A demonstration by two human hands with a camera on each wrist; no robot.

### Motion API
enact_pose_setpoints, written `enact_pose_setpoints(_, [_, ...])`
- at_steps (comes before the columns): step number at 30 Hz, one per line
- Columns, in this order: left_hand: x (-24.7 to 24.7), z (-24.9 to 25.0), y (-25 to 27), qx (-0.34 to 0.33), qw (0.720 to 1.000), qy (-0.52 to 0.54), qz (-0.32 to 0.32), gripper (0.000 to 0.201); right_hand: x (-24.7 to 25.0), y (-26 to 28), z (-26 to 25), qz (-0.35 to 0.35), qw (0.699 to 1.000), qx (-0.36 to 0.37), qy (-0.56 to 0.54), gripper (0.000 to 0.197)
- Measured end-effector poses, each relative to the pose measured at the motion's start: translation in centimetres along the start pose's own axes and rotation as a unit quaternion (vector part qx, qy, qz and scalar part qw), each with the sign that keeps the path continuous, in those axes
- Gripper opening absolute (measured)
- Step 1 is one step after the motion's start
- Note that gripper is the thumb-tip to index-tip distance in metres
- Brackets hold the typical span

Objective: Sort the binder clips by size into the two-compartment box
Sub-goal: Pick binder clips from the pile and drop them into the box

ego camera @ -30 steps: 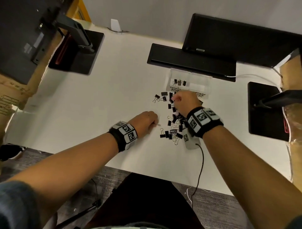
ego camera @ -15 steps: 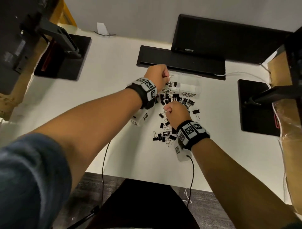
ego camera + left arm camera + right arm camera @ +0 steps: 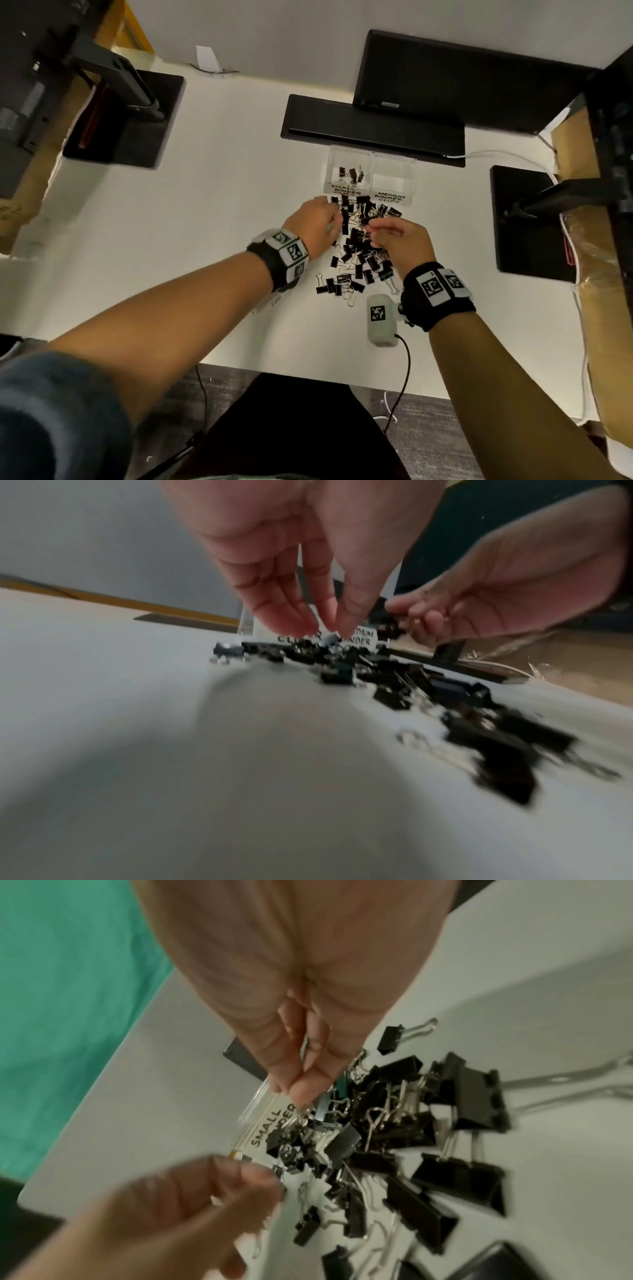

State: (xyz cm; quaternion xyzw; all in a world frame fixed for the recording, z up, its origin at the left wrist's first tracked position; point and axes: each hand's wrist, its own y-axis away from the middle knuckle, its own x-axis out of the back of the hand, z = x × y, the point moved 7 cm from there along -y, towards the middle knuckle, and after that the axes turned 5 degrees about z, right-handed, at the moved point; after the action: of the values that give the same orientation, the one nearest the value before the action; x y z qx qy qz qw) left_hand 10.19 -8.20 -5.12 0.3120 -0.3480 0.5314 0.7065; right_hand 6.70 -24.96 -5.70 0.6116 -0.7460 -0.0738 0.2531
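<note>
A clear two-compartment box stands at the back of the white table. Its left half, labelled SMALL, holds several small black clips; the right half, labelled MEDIUM, looks bare. In front of it lies a pile of black binder clips in mixed sizes. My left hand is at the pile's left edge, its straight fingertips close together just above a small clip and blurred. My right hand hovers over the pile and pinches a binder clip by its wire handle.
A flat black bar and a dark monitor stand right behind the box. Black stand bases sit at the left and right. A white tagged device with a black cable lies near my right wrist.
My left hand went out over the box's small compartment, then came back down to the pile's left edge. My right hand stayed over the pile and now pinches a clip.
</note>
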Motion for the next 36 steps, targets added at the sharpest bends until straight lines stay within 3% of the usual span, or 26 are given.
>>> enact_pose_setpoints(4, [-2.1, -1.4, 1.6, 0.049, 0.998, -0.015, -0.020, 0.023, 0.4, 0.7, 0.7, -0.001, 0.992, -0.059, -0.114, 0.022])
enact_pose_setpoints(11, [-1.8, -1.6, 2.4, 0.087, 0.996, 0.027, -0.003, 0.023, -0.5, 1.4, 1.0, -0.003, 0.964, -0.112, -0.240, 0.027])
enact_pose_setpoints(18, [-0.3, -3.8, 3.8, 0.184, 0.963, 0.189, 0.063, 0.024, -0.5, 1.2, 0.7, 0.025, 0.998, -0.044, -0.047, 0.021])
enact_pose_setpoints(23, [-0.7, -4.0, 4.0, 0.221, 0.941, 0.252, 0.033, 0.036, -1.2, 1.4, 0.2, 0.017, 0.999, -0.025, -0.040, 0.016])
enact_pose_setpoints(26, [-1.2, -4.2, 4.1, 0.247, 0.916, 0.314, 0.030, 0.037, -1.3, 1.4, -1.3, 0.026, 0.999, 0.035, 0.000, 0.017])
enact_pose_setpoints(31, [-1.8, -3.1, 4.7, 0.176, 0.960, 0.217, -0.003, 0.028, -1.2, -0.1, -6.3, 0.051, 0.982, 0.145, 0.110, 0.019])
enact_pose_setpoints(36, [-3.1, -2.5, 4.8, 0.146, 0.977, 0.148, -0.043, 0.021, -2.1, -3.4, -10.5, 0.074, 0.962, 0.213, 0.153, 0.021])
